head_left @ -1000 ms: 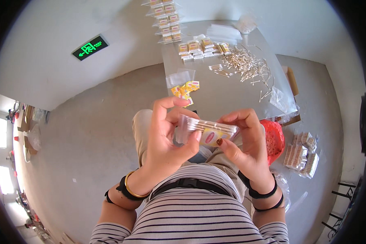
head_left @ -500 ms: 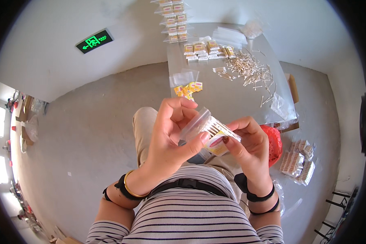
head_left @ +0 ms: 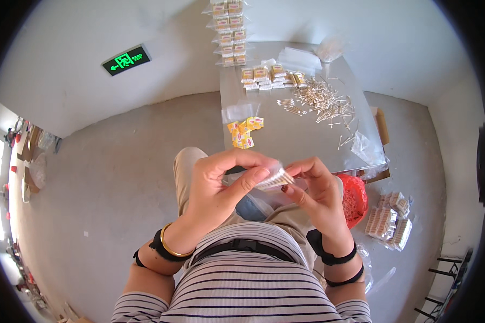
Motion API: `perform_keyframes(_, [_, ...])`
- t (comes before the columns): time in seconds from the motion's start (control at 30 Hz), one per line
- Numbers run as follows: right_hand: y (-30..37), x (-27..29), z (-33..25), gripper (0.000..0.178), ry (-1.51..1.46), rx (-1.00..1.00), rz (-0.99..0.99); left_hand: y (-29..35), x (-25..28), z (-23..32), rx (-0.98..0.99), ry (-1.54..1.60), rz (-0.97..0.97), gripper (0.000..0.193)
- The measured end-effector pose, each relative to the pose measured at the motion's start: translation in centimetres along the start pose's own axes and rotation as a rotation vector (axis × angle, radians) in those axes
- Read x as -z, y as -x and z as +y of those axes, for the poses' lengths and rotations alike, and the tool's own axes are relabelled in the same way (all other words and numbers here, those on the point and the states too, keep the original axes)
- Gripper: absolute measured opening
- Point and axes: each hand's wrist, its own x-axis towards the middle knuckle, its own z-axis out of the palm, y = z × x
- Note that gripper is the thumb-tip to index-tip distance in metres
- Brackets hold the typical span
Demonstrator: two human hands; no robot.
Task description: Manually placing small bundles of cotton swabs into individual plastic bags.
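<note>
Between my hands, above my lap, is a small clear bag of cotton swabs (head_left: 275, 180), tilted so that the row of swabs shows edge-on. My left hand (head_left: 229, 180) grips one side of it between thumb and fingers. At its other end my right hand (head_left: 313, 185) pinches it with thumb and fingertips. The label seen on the bag is hidden now. On the metal table (head_left: 302, 132) ahead lie yellow label cards (head_left: 243, 132), a heap of loose cotton swabs (head_left: 323, 99) and packed swab bags (head_left: 263, 76).
Stacked swab packs (head_left: 229, 35) rise at the table's far left corner. Clear empty bags (head_left: 299, 60) lie at the back. Right of my knee stands a red-lined bin (head_left: 355, 199); bundled swab packs (head_left: 385, 220) rest on the floor beyond it.
The swab bag has been turned so its yellow label no longer faces up. Both hands have shifted slightly left and drawn closer together around it.
</note>
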Motion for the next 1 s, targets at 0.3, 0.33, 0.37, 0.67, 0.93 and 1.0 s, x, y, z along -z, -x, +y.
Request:
perform_keyframes(0.3, [-0.1,-0.3,-3.2,0.020,0.266,0.191,-0.021,0.8,-1.3,2.3,-0.379,-0.662,-0.086,0.011])
perform_keyframes(0.33, [0.2,0.0,-2.9,0.017,0.253,0.163,-0.027,0.9,-1.5,2.3,-0.382,-0.668,-0.081,0.013])
perform_keyframes(0.37, [0.4,0.1,-2.7,0.017,0.254,0.175,-0.026,1.1,-1.7,2.0,-0.393,-0.673,-0.081,0.013])
perform_keyframes(0.67, [2.7,1.1,-1.3,0.007,-0.020,0.173,0.160,2.3,-2.0,0.4,-0.208,-0.224,-0.112,0.011])
perform_keyframes(0.93, [3.4,0.9,-0.8,0.012,0.046,0.123,0.142,2.9,-3.1,0.0,-0.157,-0.164,-0.044,0.007])
perform_keyframes(1.0, [3.0,1.1,0.5,0.011,0.036,0.111,0.169,2.7,-3.5,-0.3,-0.106,-0.176,-0.053,0.008])
